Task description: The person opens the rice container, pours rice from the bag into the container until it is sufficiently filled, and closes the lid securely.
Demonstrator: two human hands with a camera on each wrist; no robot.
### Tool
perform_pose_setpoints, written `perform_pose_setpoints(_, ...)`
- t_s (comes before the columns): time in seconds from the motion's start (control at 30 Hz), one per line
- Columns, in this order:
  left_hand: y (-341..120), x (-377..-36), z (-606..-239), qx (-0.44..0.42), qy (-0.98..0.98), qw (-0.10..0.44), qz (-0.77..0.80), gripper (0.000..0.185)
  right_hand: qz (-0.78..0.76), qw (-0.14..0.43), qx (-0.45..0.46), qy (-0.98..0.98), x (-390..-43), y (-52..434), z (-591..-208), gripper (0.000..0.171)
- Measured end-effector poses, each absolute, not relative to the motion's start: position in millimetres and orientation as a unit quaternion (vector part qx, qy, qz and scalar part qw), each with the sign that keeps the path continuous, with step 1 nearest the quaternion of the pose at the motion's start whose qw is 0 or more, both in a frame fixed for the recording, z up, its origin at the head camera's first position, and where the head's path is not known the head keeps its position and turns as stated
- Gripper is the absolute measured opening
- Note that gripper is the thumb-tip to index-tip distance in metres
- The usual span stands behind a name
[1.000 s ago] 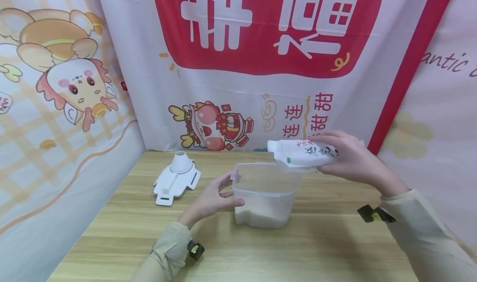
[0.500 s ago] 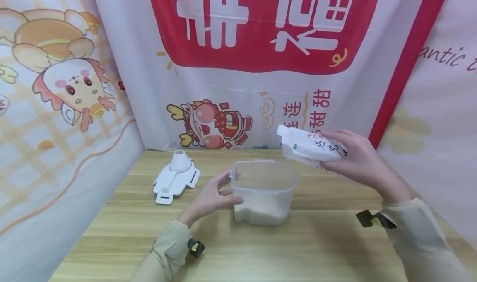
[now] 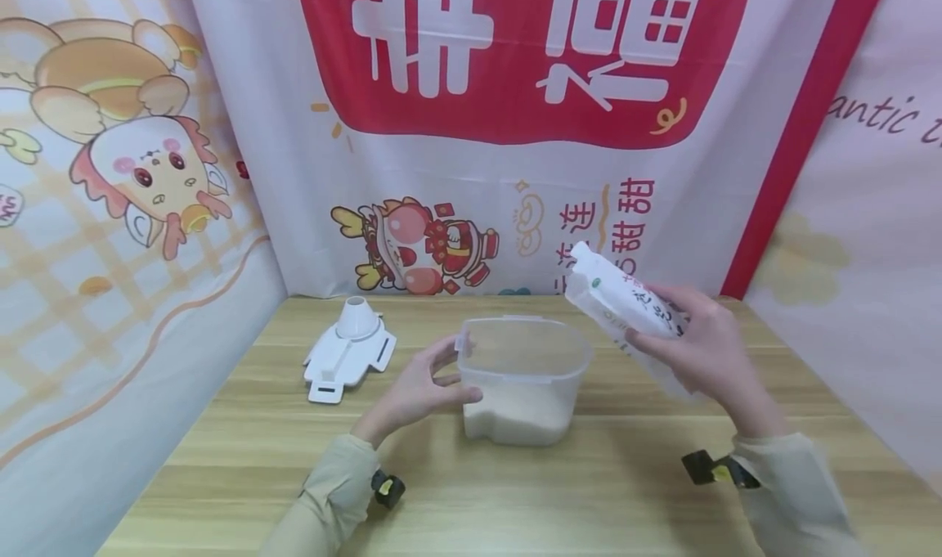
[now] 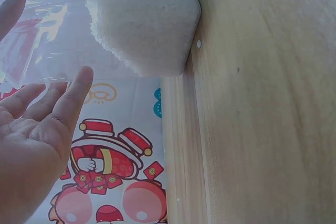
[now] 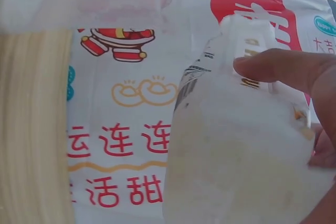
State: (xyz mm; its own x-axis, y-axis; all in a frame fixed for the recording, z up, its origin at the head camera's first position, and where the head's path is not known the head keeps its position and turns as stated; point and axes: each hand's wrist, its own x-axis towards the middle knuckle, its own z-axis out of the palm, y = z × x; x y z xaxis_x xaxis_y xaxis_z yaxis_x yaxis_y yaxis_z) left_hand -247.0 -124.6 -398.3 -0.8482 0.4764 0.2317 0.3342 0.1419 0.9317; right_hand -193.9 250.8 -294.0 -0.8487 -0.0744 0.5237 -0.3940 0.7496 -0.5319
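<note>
White plastic bag (image 3: 633,312), tilted mouth-up, sits gripped in the right hand (image 3: 699,348), just right of the clear container (image 3: 524,377) of white grains. The left hand (image 3: 415,393), fingers relaxed, touches the container's left wall on the counter (image 3: 221,442).

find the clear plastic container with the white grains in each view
Head: clear plastic container at table centre, left hand against its side.
Left wrist: top, grain-filled bottom corner on the wood, beyond the open fingers.
Right wrist: not in it; the white pouch fills the picture.
Shared landmark: the red cartoon banner figure.
</note>
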Motion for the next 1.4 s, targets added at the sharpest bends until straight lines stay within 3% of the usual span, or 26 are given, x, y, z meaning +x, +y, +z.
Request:
perform_pose_setpoints(0.3, -125, -247, -398, 0.274, 0.747, 0.067, 0.601, 0.087, 0.371, 0.268, 0.038, -0.888, -189, 240, -313, 0.069)
perform_pose_setpoints(0.57, -123, -246, -401, 0.263, 0.749, 0.078, 0.603, 0.088, 0.413, 0.238, -0.058, -0.877, -179, 242, -326, 0.073)
perform_pose_setpoints(1.0, -124, -248, -398, 0.270, 0.751, 0.062, 0.599, 0.081, 0.354, 0.281, -0.100, -0.886, -184, 268, -346, 0.072)
perform_pose_setpoints(1.4, -125, -246, -396, 0.267, 0.751, 0.066, 0.600, 0.082, 0.253, 0.198, -0.100, -0.942, -204, 305, -358, 0.071)
